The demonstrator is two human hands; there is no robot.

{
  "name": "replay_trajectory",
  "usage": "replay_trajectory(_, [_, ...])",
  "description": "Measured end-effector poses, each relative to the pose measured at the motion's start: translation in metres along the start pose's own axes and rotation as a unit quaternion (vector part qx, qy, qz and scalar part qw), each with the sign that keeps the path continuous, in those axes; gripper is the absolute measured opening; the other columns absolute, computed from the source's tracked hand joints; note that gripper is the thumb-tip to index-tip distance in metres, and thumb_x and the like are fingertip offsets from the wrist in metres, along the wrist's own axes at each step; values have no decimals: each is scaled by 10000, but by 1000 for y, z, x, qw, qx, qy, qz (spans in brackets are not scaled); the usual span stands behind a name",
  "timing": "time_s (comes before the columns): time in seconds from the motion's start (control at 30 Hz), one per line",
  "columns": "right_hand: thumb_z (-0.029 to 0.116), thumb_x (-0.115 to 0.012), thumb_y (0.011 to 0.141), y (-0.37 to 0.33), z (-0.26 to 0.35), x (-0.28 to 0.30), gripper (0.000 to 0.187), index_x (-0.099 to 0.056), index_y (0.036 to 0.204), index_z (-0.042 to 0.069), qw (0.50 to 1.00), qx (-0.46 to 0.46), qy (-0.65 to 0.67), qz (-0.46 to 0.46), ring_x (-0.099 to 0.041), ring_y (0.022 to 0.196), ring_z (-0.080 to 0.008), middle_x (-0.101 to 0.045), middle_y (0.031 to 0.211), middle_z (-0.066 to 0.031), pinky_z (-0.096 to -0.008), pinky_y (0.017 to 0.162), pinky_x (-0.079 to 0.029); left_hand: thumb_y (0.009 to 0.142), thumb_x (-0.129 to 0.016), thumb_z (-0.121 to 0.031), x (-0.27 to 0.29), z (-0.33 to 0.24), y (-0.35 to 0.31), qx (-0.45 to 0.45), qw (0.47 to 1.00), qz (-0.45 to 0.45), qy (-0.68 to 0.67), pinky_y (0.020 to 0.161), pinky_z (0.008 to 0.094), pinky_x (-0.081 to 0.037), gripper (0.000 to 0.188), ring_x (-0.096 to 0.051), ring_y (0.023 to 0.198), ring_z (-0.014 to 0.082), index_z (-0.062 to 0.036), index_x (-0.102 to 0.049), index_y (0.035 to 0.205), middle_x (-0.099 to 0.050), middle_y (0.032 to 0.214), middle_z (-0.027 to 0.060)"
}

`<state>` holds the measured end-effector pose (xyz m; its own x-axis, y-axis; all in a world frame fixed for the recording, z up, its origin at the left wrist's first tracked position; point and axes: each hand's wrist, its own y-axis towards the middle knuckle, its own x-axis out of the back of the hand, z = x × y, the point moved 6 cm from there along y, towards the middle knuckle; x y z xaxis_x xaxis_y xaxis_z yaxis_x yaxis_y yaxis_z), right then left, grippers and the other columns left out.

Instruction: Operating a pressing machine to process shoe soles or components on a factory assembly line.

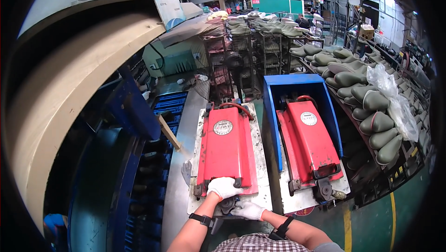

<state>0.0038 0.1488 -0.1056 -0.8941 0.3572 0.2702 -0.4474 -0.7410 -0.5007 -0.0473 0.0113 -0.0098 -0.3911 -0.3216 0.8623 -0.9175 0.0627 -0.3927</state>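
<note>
The person stands over two red foot pedals lying flat, side by side. The left hand [224, 187], in a white glove, rests on the near end of the left pedal [226, 147], its fingers curled over the edge just beside a small black handle, so the grip looks closed on the pedal's lip, probably to steady or lift it. The right hand [249, 210], also gloved, sits lower, at the dark pivot fitting below that near end; its fingers seem bent around the part, but whether they truly clasp it cannot be told.

The left pedal lies on a pale metal plate [260, 159], which keeps it level and gives its hinge a base. The right pedal [309, 143] sits apart on its own plate, inside a blue guard [297, 81] that walls its sides and far end, likely against stray steps. A spare glove [186, 172] lies just left of the plate. To the right, racks carry rows of green boots [371, 108], some under clear plastic sheet [395, 103].
</note>
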Motion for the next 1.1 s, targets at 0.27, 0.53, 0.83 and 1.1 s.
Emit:
replay_trajectory(0.27, [524,-640,988,1,-1,-1,546,-629,1269,56,1000,-7,6,2,-608,668,-154,-674,832,-49,-326,613,-498,799,-692,-631,3,-2,0,4,1000,2,6,935,443,-559,583,-737,1035,345,-125,-791,1073,-770,1081,168])
replay_trajectory(0.53, [488,-651,995,-6,8,0,510,-620,1279,65,999,-10,41,19,-566,633,-128,-609,762,-6,-306,583,-468,793,-695,-628,0,1,1,9,1000,-5,3,942,448,-559,597,-737,1051,345,-110,-788,1074,-768,1086,183])
replay_trajectory(0.83, [468,-665,998,-10,13,0,463,-614,1173,42,998,-12,63,14,-541,625,-124,-582,755,-12,-308,577,-460,796,-699,-620,1,0,-1,9,1000,-1,0,929,447,-564,573,-740,1030,343,-125,-793,1070,-772,1086,163])
replay_trajectory(1.1, [464,-666,1002,-2,3,-2,464,-622,1177,36,997,9,76,17,-557,632,-132,-596,764,-22,-314,580,-471,801,-702,-632,1,1,1,12,1000,-3,13,924,448,-566,579,-741,1027,344,-124,-795,1061,-774,1078,164])
